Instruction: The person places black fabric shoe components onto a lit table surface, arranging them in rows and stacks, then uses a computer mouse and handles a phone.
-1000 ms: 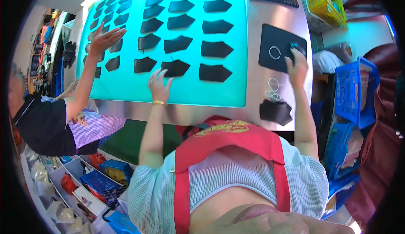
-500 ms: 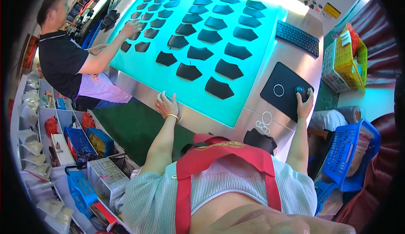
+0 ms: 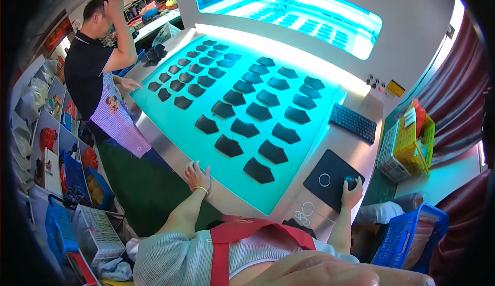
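Observation:
My left hand point(image 3: 196, 176) rests at the near edge of the teal-lit table surface point(image 3: 242, 196), fingers spread and nothing in it. My right hand point(image 3: 352, 193) is curled over a black computer mouse point(image 3: 350, 180) on a dark mouse pad point(image 3: 332, 163). Rows of flat black pointed pieces point(image 3: 259, 170) cover the teal surface, apart from my hands. A black keyboard point(image 3: 352, 123) lies beyond the pad. Between my arms, several thin white rings point(image 3: 301, 216) lie on the metal edge of the table.
A co-worker point(image 3: 90, 74) in a checked apron stands at the table's left side. Behind the table is a white machine with a lit window point(image 3: 289, 15). Yellow point(image 3: 412, 154) and blue baskets point(image 3: 407, 237) stand to the right; divided shelving point(image 3: 62, 141) with bags lies left.
My view has tilted up, bringing in the machine window. The co-worker's one hand has gone from over the pieces up to the head. My hands keep their places on table and mouse.

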`<state>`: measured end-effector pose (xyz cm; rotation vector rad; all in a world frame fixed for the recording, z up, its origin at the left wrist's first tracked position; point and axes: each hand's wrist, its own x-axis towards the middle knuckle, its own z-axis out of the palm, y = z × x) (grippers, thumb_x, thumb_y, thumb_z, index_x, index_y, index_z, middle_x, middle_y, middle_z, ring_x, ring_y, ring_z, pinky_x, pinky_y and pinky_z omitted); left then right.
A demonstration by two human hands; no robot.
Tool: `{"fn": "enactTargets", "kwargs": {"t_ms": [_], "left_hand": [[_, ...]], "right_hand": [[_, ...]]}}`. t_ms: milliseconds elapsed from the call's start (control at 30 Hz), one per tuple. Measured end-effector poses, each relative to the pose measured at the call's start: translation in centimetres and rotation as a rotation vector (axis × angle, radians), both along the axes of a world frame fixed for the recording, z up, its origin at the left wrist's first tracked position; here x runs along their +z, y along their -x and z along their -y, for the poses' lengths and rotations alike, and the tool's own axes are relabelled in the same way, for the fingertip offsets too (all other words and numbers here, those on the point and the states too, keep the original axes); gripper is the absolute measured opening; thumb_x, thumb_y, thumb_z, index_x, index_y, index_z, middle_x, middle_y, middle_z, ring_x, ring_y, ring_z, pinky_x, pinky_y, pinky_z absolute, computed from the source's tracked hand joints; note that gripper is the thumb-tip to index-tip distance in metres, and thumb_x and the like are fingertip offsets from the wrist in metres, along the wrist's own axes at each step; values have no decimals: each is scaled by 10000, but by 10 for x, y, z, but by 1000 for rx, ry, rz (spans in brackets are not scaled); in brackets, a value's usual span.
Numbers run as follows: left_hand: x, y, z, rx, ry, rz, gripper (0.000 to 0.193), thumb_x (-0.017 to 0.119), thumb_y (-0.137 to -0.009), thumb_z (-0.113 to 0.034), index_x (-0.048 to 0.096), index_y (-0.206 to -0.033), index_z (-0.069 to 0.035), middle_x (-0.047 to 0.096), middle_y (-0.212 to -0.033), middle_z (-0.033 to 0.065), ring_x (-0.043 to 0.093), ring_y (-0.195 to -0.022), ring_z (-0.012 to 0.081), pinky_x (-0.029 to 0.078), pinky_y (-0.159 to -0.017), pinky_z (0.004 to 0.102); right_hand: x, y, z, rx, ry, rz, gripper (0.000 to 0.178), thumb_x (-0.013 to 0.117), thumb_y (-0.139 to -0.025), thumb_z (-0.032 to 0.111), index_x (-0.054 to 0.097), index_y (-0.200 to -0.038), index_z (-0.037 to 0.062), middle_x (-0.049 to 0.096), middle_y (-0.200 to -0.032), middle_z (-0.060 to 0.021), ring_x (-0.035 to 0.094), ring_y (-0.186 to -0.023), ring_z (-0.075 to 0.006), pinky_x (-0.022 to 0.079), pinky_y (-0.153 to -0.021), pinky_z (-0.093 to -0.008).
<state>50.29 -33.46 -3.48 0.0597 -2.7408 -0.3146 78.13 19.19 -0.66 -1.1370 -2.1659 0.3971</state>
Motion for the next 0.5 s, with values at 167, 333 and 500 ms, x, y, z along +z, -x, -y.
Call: {"fn": "enactTargets", "kwargs": {"t_ms": [167,333,500], "left_hand": [[6,0,-2,0,-5,12,558,709,-819,-463,537,-1239,-138,478,-1304,70,387,-1311,264,286,-1071,468],[3,3,-2,-1,1,1,560,706,-825,-461,527,-1246,-138,473,-1307,73,383,-1314,267,287,-1070,469],[8,2,-5,-12,7,1,558,700,-837,-456,515,-1256,-138,469,-1310,78,381,-1316,268,286,-1072,471]], "right_hand": [[0,2,-1,-2,-26,-36,627,772,-780,321,556,-1294,36,650,-1179,-154,585,-1114,-346,439,-986,-445],[2,8,-3,-66,-11,-50,608,771,-788,315,557,-1280,30,638,-1195,-167,583,-1108,-354,447,-985,-440],[-4,7,-6,-70,-35,-39,617,775,-786,328,556,-1276,23,636,-1198,-166,581,-1109,-357,448,-981,-441]]}}
